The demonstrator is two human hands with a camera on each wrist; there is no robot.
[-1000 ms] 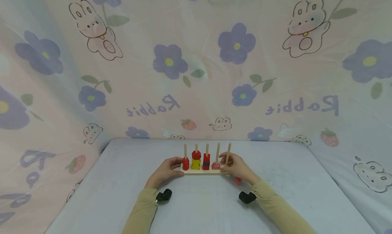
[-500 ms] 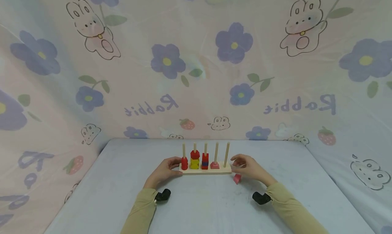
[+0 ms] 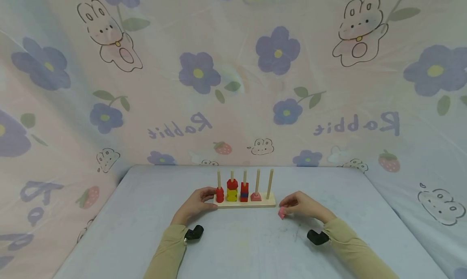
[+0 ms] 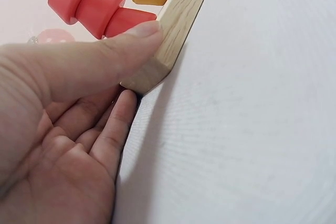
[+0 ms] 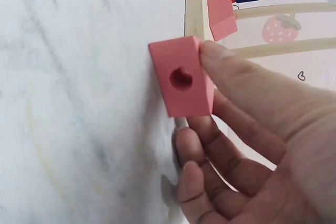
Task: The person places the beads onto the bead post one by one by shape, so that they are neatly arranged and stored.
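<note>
My left hand (image 3: pixel 196 206) holds the left end of a wooden peg stacker (image 3: pixel 244 205), thumb along its front edge (image 4: pixel 181 22) and the other fingers curled at its end. The stacker's pegs carry red beads (image 3: pixel 219 195), yellow beads (image 3: pixel 232 195) under a red one, a red-and-blue stack (image 3: pixel 244 192) and one pink block (image 3: pixel 256 197). The rightmost peg (image 3: pixel 270 184) is bare. Right of the stacker, my right hand (image 3: pixel 302 206) pinches a loose pink block (image 5: pixel 184 77) between thumb and fingers, close to the tabletop. A round hole shows in the block's face.
The white table (image 3: pixel 240 246) spreads around the stacker. A curtain (image 3: pixel 237 96) printed with rabbits and flowers hangs behind it and at the sides. Black wrist cameras (image 3: pixel 194 232) sit at both sleeves.
My right hand has moved from the rightmost peg out to the right and down, and now grips the pink block lying there. The left hand keeps its place on the stacker.
</note>
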